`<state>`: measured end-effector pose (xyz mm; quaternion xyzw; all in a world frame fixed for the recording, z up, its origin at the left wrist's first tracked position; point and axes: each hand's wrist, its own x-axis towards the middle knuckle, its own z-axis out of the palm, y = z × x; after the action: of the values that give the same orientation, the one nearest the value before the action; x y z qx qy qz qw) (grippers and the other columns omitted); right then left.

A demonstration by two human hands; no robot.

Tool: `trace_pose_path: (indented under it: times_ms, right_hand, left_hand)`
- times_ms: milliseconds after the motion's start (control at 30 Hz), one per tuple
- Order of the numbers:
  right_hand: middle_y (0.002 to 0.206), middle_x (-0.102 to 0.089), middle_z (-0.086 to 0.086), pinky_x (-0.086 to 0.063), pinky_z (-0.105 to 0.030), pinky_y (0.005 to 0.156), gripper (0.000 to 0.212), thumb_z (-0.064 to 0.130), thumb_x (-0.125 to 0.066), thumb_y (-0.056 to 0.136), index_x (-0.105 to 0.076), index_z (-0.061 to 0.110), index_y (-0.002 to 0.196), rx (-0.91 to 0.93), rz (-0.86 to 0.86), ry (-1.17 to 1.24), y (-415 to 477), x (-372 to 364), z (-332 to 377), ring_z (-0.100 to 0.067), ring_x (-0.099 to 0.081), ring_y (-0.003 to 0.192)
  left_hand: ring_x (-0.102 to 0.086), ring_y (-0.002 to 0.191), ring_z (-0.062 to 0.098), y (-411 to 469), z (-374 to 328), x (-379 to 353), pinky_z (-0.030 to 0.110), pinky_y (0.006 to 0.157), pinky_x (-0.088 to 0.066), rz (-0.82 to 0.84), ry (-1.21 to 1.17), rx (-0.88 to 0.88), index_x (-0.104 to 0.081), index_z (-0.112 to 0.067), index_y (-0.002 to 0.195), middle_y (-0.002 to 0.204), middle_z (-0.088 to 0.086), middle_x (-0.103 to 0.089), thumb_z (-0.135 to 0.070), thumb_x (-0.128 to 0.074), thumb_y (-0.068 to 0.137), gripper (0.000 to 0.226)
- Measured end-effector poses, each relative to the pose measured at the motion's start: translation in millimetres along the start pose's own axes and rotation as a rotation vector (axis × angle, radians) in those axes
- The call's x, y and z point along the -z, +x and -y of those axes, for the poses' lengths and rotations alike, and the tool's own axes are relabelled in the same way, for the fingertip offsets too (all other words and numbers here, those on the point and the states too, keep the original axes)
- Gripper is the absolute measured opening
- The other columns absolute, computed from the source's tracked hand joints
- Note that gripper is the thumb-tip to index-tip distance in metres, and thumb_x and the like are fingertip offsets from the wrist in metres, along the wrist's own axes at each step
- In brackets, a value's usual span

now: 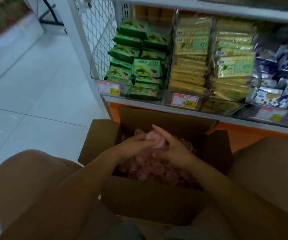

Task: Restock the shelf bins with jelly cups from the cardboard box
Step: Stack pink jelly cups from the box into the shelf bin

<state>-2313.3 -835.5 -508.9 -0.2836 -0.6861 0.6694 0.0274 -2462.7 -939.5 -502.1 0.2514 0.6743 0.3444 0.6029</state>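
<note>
We have the cardboard box (157, 196) on the floor (35, 101) between our knees, with the jelly cups (150, 168) heaped inside it. Our left hand (132, 146) and right hand (172, 151) meet above the heap, holding a few cups between them. Just beyond the box stands the shelf (80, 40), its bins side by side: cookie packs (146, 67) on the left, cracker packs (190, 66) in the middle, more packets (281, 66) on the right.

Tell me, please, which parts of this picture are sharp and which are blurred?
Head view: matcha cookie packs sharpest, lettering legible; blue packets at the right edge smeared; jelly cups in the cardboard box dim and soft.
</note>
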Motion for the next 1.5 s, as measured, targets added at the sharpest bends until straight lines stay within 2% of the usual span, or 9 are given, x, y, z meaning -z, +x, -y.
trace_pose_path:
  times_ms: [167,333,533,800,900,1033,1233,1333,1500]
  right_hand:
    - [0.124,-0.050,0.023,-0.043,-0.005,0.088,0.083,0.012,-0.082,0.074,-0.037,0.028,0.142,0.108,-0.128,-0.146,-1,8,36,0.009,-0.054,0.110]
    - [0.117,-0.061,0.018,-0.043,-0.008,0.086,0.060,0.006,-0.078,0.079,-0.052,0.023,0.130,0.369,-0.147,-0.255,-2,9,85,0.008,-0.058,0.108]
    - [0.098,-0.066,0.015,-0.045,-0.028,0.081,0.044,0.013,-0.063,0.085,-0.060,0.032,0.125,0.693,-0.233,-0.688,6,9,129,-0.008,-0.058,0.090]
    - [0.096,-0.049,0.013,-0.034,-0.020,0.076,0.044,0.038,-0.054,0.088,-0.054,0.035,0.131,0.692,-0.258,-0.819,11,5,164,-0.008,-0.041,0.092]
    - [0.111,-0.054,0.020,-0.042,-0.022,0.084,0.057,0.038,-0.065,0.087,-0.039,0.048,0.138,0.687,-0.232,-0.823,8,7,192,-0.002,-0.047,0.104]
    - [0.121,-0.045,0.030,-0.043,-0.016,0.094,0.067,0.040,-0.076,0.078,-0.033,0.061,0.124,0.624,-0.250,-0.623,-6,17,264,0.006,-0.049,0.112]
    - [0.117,-0.056,0.015,-0.048,-0.013,0.071,0.063,0.018,-0.078,0.078,-0.048,0.036,0.130,0.608,-0.330,-0.489,1,33,396,0.005,-0.059,0.091]
    - [0.121,-0.052,0.009,-0.046,-0.020,0.065,0.062,0.016,-0.077,0.078,-0.049,0.030,0.132,0.429,-0.328,-0.634,37,52,449,-0.008,-0.055,0.091]
    - [0.102,-0.069,-0.004,-0.054,-0.040,0.091,0.038,0.012,-0.079,0.076,-0.068,0.006,0.112,0.102,-0.029,-0.858,107,66,461,-0.018,-0.066,0.087]
  left_hand:
    - [-0.067,0.105,0.012,-27,-30,11,0.035,0.098,-0.051,-0.074,-0.036,-0.128,-0.066,-0.034,0.121,0.113,-0.007,-0.071,-0.054,-0.073,0.075,0.051]
    - [-0.070,0.083,0.009,-51,-62,19,0.032,0.070,-0.057,-0.177,-0.145,-0.200,-0.070,-0.036,0.113,0.097,-0.009,-0.074,-0.053,-0.071,0.079,0.037]
    - [-0.071,0.088,0.018,-77,-90,30,0.039,0.076,-0.059,-0.223,-0.232,-0.244,-0.072,-0.032,0.109,0.103,0.005,-0.074,-0.049,-0.072,0.079,0.034]
    - [-0.069,0.100,0.020,-114,-125,44,0.035,0.073,-0.059,-0.276,-0.310,-0.323,-0.070,-0.034,0.110,0.113,0.005,-0.070,-0.049,-0.076,0.071,0.043]
    - [-0.071,0.095,0.021,-130,-141,55,0.036,0.075,-0.058,-0.294,-0.322,-0.367,-0.070,-0.033,0.111,0.106,0.004,-0.074,-0.048,-0.077,0.068,0.045]
    - [-0.071,0.089,0.026,-159,-182,81,0.049,0.088,-0.055,-0.337,-0.323,-0.493,-0.068,-0.024,0.112,0.102,0.011,-0.074,-0.033,-0.073,0.079,0.035]
    - [-0.072,0.081,0.019,-203,-256,128,0.033,0.067,-0.057,-0.532,-0.198,-0.674,-0.072,-0.028,0.105,0.097,0.004,-0.074,-0.034,-0.076,0.077,0.029]
    - [-0.072,0.080,0.018,-207,-278,151,0.033,0.065,-0.059,-0.637,-0.121,-0.711,-0.074,-0.033,0.101,0.095,0.002,-0.074,-0.032,-0.075,0.081,0.020]
    - [-0.072,0.082,0.020,-203,-292,173,0.029,0.059,-0.056,-0.706,-0.084,-0.689,-0.073,-0.032,0.100,0.095,0.003,-0.073,-0.031,-0.075,0.082,0.017]
